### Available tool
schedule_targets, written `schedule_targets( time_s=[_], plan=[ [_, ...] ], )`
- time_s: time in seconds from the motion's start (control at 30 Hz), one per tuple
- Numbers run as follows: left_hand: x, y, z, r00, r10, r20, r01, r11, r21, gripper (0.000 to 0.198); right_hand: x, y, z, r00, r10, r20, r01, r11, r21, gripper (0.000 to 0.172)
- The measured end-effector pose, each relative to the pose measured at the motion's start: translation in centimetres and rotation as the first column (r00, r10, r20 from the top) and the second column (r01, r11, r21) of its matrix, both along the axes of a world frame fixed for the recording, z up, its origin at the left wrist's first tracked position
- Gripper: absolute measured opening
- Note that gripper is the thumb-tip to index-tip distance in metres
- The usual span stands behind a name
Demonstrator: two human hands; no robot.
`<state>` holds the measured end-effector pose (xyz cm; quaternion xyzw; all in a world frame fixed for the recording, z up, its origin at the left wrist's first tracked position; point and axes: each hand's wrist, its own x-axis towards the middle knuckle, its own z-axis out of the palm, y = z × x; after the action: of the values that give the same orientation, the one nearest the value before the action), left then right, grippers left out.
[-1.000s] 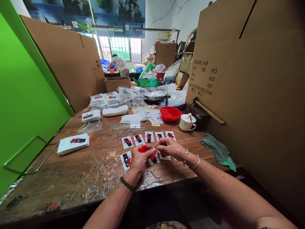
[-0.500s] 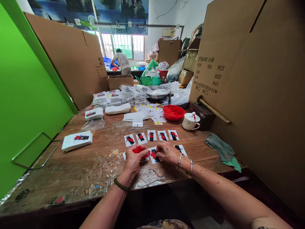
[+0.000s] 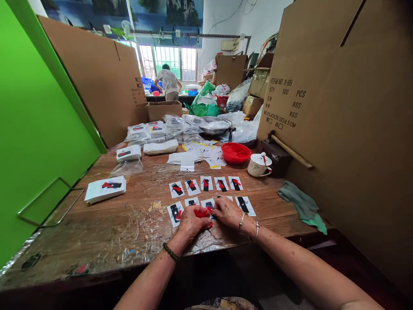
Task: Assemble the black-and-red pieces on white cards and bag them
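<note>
My left hand (image 3: 192,223) is closed around several small red pieces (image 3: 201,213), low over the front row of printed cards. Its fingertips nearly meet those of my right hand (image 3: 227,211), which is pinched over a middle card (image 3: 208,203); what it grips is hidden by the fingers. The leftmost front card (image 3: 173,212) shows a black strip shape with a red piece at its lower right. At the right end, another card (image 3: 245,206) bears only the black shape. Behind them, a row of cards (image 3: 206,183) carries red pieces across black shapes.
A red basket (image 3: 236,153) of red pieces stands behind the cards, beside a lidded mug (image 3: 259,165). Stacked cards (image 3: 106,189) lie left, a grey-green glove (image 3: 300,204) right. Cardboard boxes (image 3: 335,112) wall both sides. Another person (image 3: 169,82) bends over a far table.
My left hand has moved right along the front row, from the left cards to the middle one, uncovering the leftmost card. My right hand stays near the middle, its fingers slightly lower.
</note>
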<state>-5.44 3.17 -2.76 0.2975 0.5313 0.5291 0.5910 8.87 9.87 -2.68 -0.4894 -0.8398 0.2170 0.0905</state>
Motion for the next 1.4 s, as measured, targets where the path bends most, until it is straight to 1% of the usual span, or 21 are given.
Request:
schedule_targets(
  time_s=[0.1, 0.2, 0.3, 0.37, 0.43, 0.53, 0.6, 0.67, 0.73, 0.8, 0.87, 0.97, 1.03, 1.13, 1.23, 1.33, 1.4],
  plan=[
    [0.0, 0.1, 0.0, 0.999, 0.006, -0.053, -0.006, 1.000, -0.010, 0.023, 0.7, 0.3, -0.1, 0.999, -0.012, -0.050, 0.014, 1.000, 0.025, 0.010],
    [0.0, 0.0, 0.2, 1.000, 0.007, -0.023, -0.007, 1.000, -0.015, 0.023, 2.1, 1.5, 0.0, 0.990, -0.077, -0.121, 0.079, 0.997, 0.014, 0.015],
    [0.1, 0.0, 0.3, 1.000, 0.024, 0.018, -0.024, 1.000, -0.015, 0.024, 3.5, 2.5, -0.1, 0.981, -0.166, -0.099, 0.165, 0.986, -0.020, 0.022],
    [0.2, 0.1, 0.3, 0.998, 0.044, 0.045, -0.044, 0.999, 0.001, 0.026, 4.1, 2.7, -0.4, 0.978, -0.200, -0.060, 0.199, 0.980, -0.017, 0.024],
    [0.3, 0.3, 0.3, 0.994, 0.068, 0.083, -0.070, 0.997, 0.027, 0.027, 4.2, 2.4, -0.6, 0.976, -0.214, -0.036, 0.214, 0.977, 0.010, 0.022],
    [0.4, 0.6, 0.4, 0.982, 0.112, 0.154, -0.120, 0.992, 0.045, 0.029, 4.0, 1.3, -0.2, 0.973, -0.227, -0.036, 0.230, 0.966, 0.116, 0.016],
    [0.6, 0.8, 0.6, 0.973, 0.148, 0.179, -0.158, 0.986, 0.045, 0.031, 3.6, 0.4, 0.6, 0.977, -0.173, -0.122, 0.190, 0.970, 0.149, 0.014],
    [0.9, 0.8, 0.7, 0.969, 0.173, 0.179, -0.188, 0.980, 0.069, 0.032, 3.0, -0.6, 1.2, 0.956, -0.108, -0.271, 0.135, 0.987, 0.087, 0.012],
    [1.4, 0.8, 0.8, 0.971, 0.178, 0.163, -0.197, 0.974, 0.111, 0.031, 2.3, -1.7, 1.5, 0.906, -0.107, -0.408, 0.115, 0.993, -0.006, 0.014],
    [2.0, 0.7, 0.7, 0.973, 0.180, 0.143, -0.199, 0.971, 0.132, 0.030, 1.5, -2.5, 1.1, 0.853, -0.149, -0.500, 0.139, 0.989, -0.058, 0.014],
    [2.6, 0.6, 0.6, 0.971, 0.190, 0.146, -0.207, 0.971, 0.117, 0.029, 1.1, -3.0, 0.3, 0.808, -0.179, -0.561, 0.163, 0.983, -0.078, 0.011],
    [3.3, 0.6, 0.6, 0.955, 0.198, 0.220, -0.220, 0.972, 0.084, 0.030, 1.7, -2.7, -0.4, 0.768, -0.192, -0.611, 0.160, 0.981, -0.107, 0.012],
    [3.5, 0.6, 0.8, 0.938, 0.189, 0.290, -0.213, 0.975, 0.055, 0.029, 3.1, -1.6, -0.2, 0.768, -0.204, -0.607, 0.153, 0.979, -0.135, 0.013],
    [3.5, 0.7, 1.4, 0.915, 0.177, 0.363, -0.189, 0.982, -0.003, 0.024, 5.8, 1.0, 0.8, 0.802, -0.244, -0.545, 0.198, 0.970, -0.142, 0.010],
    [3.3, 0.8, 2.1, 0.895, 0.176, 0.410, -0.166, 0.984, -0.060, 0.018, 8.0, 3.4, 1.4, 0.878, -0.259, -0.404, 0.244, 0.966, -0.089, 0.009],
    [3.4, 0.6, 2.6, 0.850, 0.188, 0.493, -0.150, 0.982, -0.115, 0.008, 9.0, 4.5, 0.9, 0.930, -0.249, -0.270, 0.242, 0.969, -0.059, 0.009],
    [3.6, 0.3, 2.7, 0.811, 0.212, 0.545, -0.139, 0.975, -0.174, 0.024, 9.2, 4.4, 0.3, 0.944, -0.237, -0.229, 0.234, 0.971, -0.039, 0.010]
  ],
)
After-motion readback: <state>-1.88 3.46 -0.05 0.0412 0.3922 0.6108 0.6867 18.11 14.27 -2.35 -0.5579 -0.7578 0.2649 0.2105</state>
